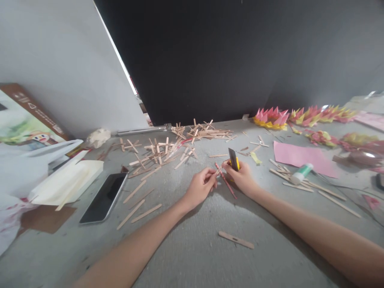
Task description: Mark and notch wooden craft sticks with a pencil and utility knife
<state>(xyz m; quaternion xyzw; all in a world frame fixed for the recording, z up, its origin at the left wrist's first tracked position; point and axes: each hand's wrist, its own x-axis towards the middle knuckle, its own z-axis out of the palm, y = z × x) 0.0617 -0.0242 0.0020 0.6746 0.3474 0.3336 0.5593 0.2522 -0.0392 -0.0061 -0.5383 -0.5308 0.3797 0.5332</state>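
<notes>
At the middle of the floor-like grey surface, my left hand (200,187) is closed, its fingertips pinching a craft stick (218,171) of which only a short end shows. Close beside it, my right hand (242,180) wraps round a yellow and black utility knife (234,160), its dark end pointing up and away. A red patterned pencil-like stick (229,187) slants between the two hands; whether either one touches it I cannot tell. Nearer to me lies a single craft stick (236,240) with a dark mark in its middle.
Crossed craft sticks (204,134) pile up by the black panel (204,60). A phone (103,199), an open white box (69,180) and a plastic bag (21,172) are at left. At right are pink paper (303,159), a glue stick (302,173) and folded-paper pieces (271,119).
</notes>
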